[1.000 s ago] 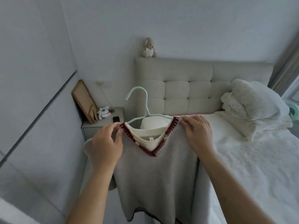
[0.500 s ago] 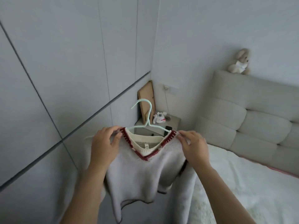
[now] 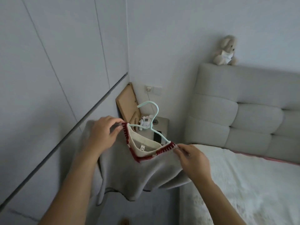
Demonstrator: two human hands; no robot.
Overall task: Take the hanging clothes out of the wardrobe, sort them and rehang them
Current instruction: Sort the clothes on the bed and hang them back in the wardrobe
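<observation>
I hold the grey sweater (image 3: 129,172) up in front of me, between the wardrobe doors (image 3: 48,78) on the left and the bed (image 3: 251,184) on the right. It sits on a light green hanger (image 3: 152,120). My left hand (image 3: 102,135) pinches the left shoulder by the red collar, and my right hand (image 3: 193,161) pinches the right shoulder. I think I hold both sides so it stays on straight. Both arms reach forward, left hand higher and farther, so the hanger tilts.
</observation>
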